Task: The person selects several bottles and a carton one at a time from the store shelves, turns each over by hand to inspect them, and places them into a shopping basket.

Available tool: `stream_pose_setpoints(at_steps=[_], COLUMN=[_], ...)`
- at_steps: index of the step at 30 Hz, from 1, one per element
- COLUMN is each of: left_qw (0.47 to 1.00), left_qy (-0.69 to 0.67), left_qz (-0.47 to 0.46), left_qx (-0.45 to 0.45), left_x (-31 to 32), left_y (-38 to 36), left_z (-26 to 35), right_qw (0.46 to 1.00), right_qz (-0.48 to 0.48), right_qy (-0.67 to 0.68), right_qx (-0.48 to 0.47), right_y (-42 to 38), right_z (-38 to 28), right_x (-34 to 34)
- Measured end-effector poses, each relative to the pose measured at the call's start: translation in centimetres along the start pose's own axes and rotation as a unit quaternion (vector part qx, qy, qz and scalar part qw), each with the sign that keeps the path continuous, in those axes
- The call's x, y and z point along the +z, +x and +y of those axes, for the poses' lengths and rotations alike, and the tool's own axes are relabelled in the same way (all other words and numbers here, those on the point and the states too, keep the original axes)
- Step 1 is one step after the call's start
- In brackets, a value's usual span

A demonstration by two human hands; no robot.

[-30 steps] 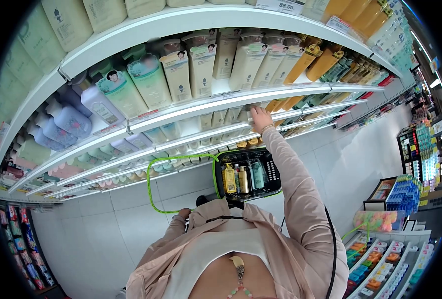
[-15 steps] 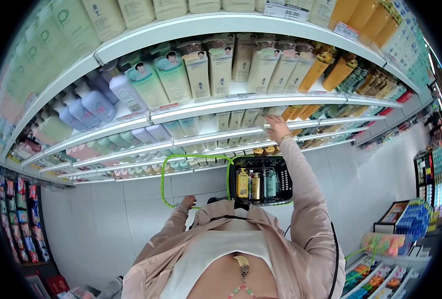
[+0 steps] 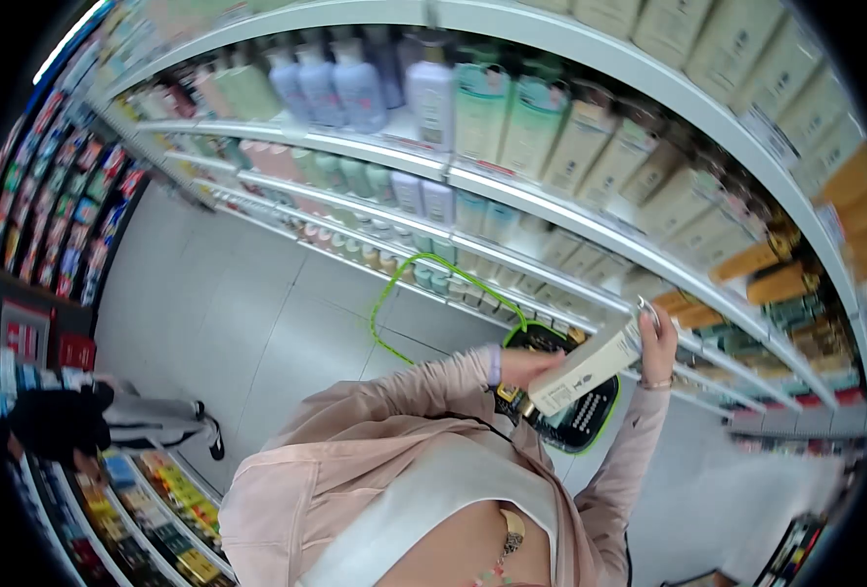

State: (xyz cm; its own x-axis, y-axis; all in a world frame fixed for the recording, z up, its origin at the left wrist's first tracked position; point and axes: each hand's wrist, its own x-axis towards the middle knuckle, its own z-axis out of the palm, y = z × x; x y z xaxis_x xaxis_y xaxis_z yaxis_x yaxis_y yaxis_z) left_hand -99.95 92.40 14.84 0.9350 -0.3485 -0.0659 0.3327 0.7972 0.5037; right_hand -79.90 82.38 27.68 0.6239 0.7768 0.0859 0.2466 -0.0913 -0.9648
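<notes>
A long, square-sided cream-coloured bottle (image 3: 590, 374) lies tilted in front of my body, with dark print on its face. My right hand (image 3: 658, 344) is closed around its upper end, beside a shiny part at the top. Near the lower end, my left hand (image 3: 524, 366) grips the bottle's side, its fingertips partly hidden. Directly below is a black shopping basket (image 3: 604, 411) with a green rim. Its green handle (image 3: 386, 291) is folded out to the left. The bottle and my hands cover most of the basket's contents.
White shelves (image 3: 551, 201) of bottles curve across the front, with lilac pump bottles (image 3: 360, 90) at left and orange bottles (image 3: 785, 282) at right. Another person (image 3: 71, 421) stands at lower left beside a low shelf. Packets hang on a dark rack (image 3: 66, 196) at far left.
My right hand has come back from a lower shelf with the cream-coloured bottle. My left hand has risen to meet it. The view has turned, and another person now shows at left.
</notes>
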Motion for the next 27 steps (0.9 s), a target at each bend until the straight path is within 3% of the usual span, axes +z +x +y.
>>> stream_pose_setpoints(at_steps=[5, 7, 8, 10, 13, 14, 16, 20, 27], left_qw=[0.994, 0.992, 0.989, 0.984, 0.986, 0.979, 0.976, 0.978, 0.984], left_qy=[-0.024, -0.019, -0.028, -0.043, -0.086, -0.124, -0.109, -0.084, -0.103], left_qz=[0.076, 0.089, 0.091, 0.076, 0.020, 0.045, 0.045, 0.054, 0.041], left_qx=[0.078, 0.091, 0.109, 0.155, 0.139, 0.153, 0.180, 0.183, 0.137], left_x=[4.1, 4.2, 4.1, 3.9, 4.1, 4.5, 4.9, 6.1, 6.5], left_y=[-2.4, -2.8, -3.0, -2.9, -3.0, -2.7, -2.5, -2.2, -1.6], left_z=[-0.1, -0.6, -0.8, -1.2, -0.5, -0.6, -0.2, 0.5, 0.5], right_qw=[0.996, 0.972, 0.972, 0.904, 0.920, 0.926, 0.915, 0.936, 0.947], right_qz=[0.049, 0.026, 0.026, -0.029, -0.065, -0.007, -0.013, -0.018, 0.005], right_qy=[0.069, 0.233, 0.232, 0.427, 0.385, 0.371, 0.400, 0.321, 0.297], right_qx=[0.028, 0.024, 0.028, 0.025, 0.038, 0.069, 0.059, 0.140, 0.123], right_y=[-0.3, -1.5, -2.0, -3.1, -4.0, -4.4, -4.8, -5.5, -6.5], right_z=[2.2, 2.1, 1.9, 1.4, 2.6, 0.2, 0.8, -0.1, 0.6], right_x=[2.5, 3.9, 4.7, 6.2, 7.7, 8.6, 9.0, 7.9, 6.7])
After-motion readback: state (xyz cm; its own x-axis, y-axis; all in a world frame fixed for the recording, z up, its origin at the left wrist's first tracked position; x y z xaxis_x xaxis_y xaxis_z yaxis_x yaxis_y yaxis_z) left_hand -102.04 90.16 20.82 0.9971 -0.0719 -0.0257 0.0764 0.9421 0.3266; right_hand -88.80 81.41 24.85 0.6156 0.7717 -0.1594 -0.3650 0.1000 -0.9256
